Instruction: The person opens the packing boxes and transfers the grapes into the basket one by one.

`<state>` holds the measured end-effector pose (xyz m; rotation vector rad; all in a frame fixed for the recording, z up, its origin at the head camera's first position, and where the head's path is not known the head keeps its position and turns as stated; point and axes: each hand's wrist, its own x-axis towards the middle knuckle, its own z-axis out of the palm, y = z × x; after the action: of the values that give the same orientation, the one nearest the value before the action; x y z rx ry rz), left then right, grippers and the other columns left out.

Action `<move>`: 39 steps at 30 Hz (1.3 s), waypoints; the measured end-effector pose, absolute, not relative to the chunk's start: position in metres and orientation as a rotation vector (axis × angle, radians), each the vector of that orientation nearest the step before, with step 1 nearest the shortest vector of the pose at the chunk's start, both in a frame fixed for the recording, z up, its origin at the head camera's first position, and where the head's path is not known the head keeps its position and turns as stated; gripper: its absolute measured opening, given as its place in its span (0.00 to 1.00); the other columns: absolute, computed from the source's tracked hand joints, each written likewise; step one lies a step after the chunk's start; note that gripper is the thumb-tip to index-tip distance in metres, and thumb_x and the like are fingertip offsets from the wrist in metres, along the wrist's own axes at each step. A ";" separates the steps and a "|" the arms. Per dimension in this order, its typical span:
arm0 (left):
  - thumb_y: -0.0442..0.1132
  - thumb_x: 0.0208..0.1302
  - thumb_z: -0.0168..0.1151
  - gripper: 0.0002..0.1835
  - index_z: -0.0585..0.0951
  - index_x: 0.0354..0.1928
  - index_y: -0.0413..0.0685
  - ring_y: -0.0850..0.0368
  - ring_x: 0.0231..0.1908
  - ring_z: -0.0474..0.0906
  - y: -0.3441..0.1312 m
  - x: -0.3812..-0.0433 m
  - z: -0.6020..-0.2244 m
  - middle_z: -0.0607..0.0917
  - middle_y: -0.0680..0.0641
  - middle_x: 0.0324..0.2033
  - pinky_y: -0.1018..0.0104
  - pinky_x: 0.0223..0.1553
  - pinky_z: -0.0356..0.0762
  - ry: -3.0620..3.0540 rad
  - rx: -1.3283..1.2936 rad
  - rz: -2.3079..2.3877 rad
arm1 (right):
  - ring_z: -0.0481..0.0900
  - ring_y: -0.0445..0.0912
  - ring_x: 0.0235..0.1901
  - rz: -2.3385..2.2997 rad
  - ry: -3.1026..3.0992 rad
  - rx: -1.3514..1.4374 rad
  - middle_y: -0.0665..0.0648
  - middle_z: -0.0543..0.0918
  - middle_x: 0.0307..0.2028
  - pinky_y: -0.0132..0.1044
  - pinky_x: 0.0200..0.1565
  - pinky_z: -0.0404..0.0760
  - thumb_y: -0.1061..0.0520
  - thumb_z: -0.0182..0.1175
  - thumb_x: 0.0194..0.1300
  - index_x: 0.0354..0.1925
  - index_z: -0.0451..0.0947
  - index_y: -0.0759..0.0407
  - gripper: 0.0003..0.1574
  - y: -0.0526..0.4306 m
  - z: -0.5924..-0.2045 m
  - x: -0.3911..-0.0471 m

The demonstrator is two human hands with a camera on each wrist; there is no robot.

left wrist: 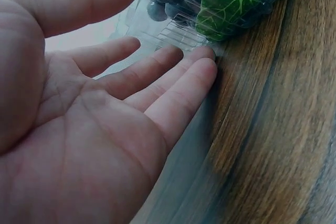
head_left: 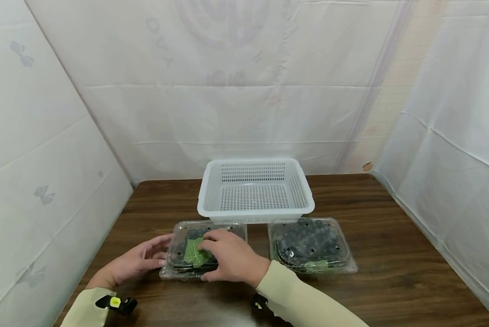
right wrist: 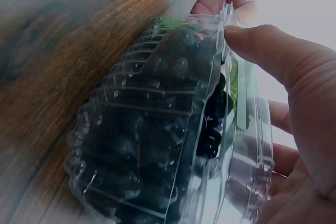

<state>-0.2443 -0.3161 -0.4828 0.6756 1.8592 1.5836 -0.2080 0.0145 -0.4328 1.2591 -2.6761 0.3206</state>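
On the left of the table sits a clear plastic clamshell box (head_left: 172, 261) of dark grapes with a green leaf (head_left: 194, 253) on top. My right hand (head_left: 237, 260) lies over its lid, fingers curved on top and the thumb (right wrist: 262, 45) gripping the front rim. Beside the box's left end, my left hand (head_left: 140, 260) has its fingers extended, fingertips (left wrist: 207, 74) at the clear wall; the palm holds nothing. A second clear box of dark grapes (head_left: 309, 245) stands to the right, lid on. Whether the first lid is fully latched, I cannot tell.
Behind the two boxes stands a white perforated plastic basket (head_left: 254, 197), with nothing in it. Dark wood grain covers the table (head_left: 391, 254). Pale sheeting (head_left: 269, 113) rises along the back and both sides.
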 end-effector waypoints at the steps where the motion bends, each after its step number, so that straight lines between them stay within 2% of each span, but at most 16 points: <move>1: 0.28 0.76 0.51 0.40 0.39 0.79 0.29 0.61 0.64 0.77 -0.316 -0.244 -0.483 0.64 0.43 0.72 0.66 0.61 0.80 1.862 0.674 1.581 | 0.75 0.46 0.65 0.316 -2.685 1.258 0.51 0.78 0.65 0.37 0.64 0.78 0.30 0.71 0.59 0.62 0.80 0.45 0.39 0.013 -0.432 -0.208; 6: 0.29 0.77 0.52 0.40 0.41 0.79 0.30 0.60 0.62 0.78 -0.313 -0.244 -0.482 0.65 0.41 0.71 0.66 0.59 0.81 1.891 0.639 1.577 | 0.77 0.43 0.59 0.257 -2.683 1.240 0.48 0.80 0.60 0.34 0.58 0.81 0.28 0.70 0.59 0.62 0.80 0.43 0.39 0.004 -0.429 -0.207; 13: 0.32 0.77 0.55 0.40 0.44 0.79 0.30 0.60 0.60 0.80 -0.308 -0.243 -0.478 0.59 0.24 0.71 0.65 0.57 0.82 1.979 0.618 1.547 | 0.78 0.42 0.46 0.063 -2.617 1.214 0.47 0.82 0.50 0.31 0.44 0.81 0.22 0.65 0.58 0.59 0.81 0.41 0.39 -0.011 -0.427 -0.204; 17: 0.35 0.77 0.56 0.40 0.45 0.79 0.31 0.60 0.59 0.80 -0.306 -0.241 -0.476 0.58 0.23 0.72 0.66 0.55 0.83 2.020 0.573 1.525 | 0.77 0.42 0.37 -0.058 -2.564 1.199 0.46 0.81 0.41 0.31 0.38 0.79 0.20 0.63 0.58 0.57 0.80 0.40 0.39 -0.021 -0.427 -0.202; 20: 0.35 0.77 0.56 0.40 0.45 0.79 0.31 0.60 0.59 0.79 -0.305 -0.240 -0.475 0.58 0.23 0.72 0.65 0.55 0.83 2.026 0.565 1.521 | 0.78 0.42 0.34 -0.117 -2.530 1.191 0.46 0.82 0.39 0.32 0.35 0.81 0.20 0.62 0.59 0.56 0.81 0.41 0.38 -0.028 -0.427 -0.201; 28: 0.35 0.76 0.57 0.41 0.46 0.79 0.31 0.60 0.59 0.79 -0.305 -0.239 -0.474 0.59 0.23 0.72 0.63 0.54 0.84 2.031 0.554 1.520 | 0.81 0.45 0.35 -0.217 -2.549 1.191 0.48 0.85 0.40 0.35 0.34 0.84 0.22 0.60 0.62 0.56 0.80 0.39 0.34 -0.044 -0.425 -0.198; 31: 0.35 0.76 0.57 0.42 0.45 0.79 0.30 0.60 0.59 0.79 -0.305 -0.240 -0.474 0.56 0.22 0.73 0.63 0.54 0.84 2.022 0.564 1.519 | 0.84 0.47 0.37 -0.260 -2.538 1.174 0.51 0.87 0.40 0.37 0.37 0.86 0.22 0.58 0.63 0.53 0.81 0.41 0.33 -0.048 -0.427 -0.196; 36: 0.35 0.76 0.57 0.42 0.43 0.80 0.32 0.60 0.61 0.78 -0.306 -0.241 -0.476 0.53 0.21 0.74 0.65 0.55 0.83 2.004 0.590 1.510 | 0.89 0.54 0.45 -0.300 -2.521 1.134 0.56 0.89 0.47 0.42 0.44 0.89 0.23 0.56 0.64 0.54 0.81 0.44 0.35 -0.053 -0.430 -0.194; 39: 0.34 0.76 0.57 0.43 0.41 0.80 0.31 0.63 0.61 0.78 -0.308 -0.242 -0.476 0.51 0.19 0.74 0.66 0.56 0.83 1.986 0.623 1.507 | 0.89 0.55 0.44 -0.314 -2.478 1.103 0.57 0.89 0.48 0.44 0.43 0.90 0.23 0.54 0.64 0.54 0.82 0.45 0.36 -0.056 -0.434 -0.194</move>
<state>-0.2417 -0.3076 -0.4765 0.6228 1.9864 1.5074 -0.1940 -0.0563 -0.4339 1.1029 -2.4783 -0.3136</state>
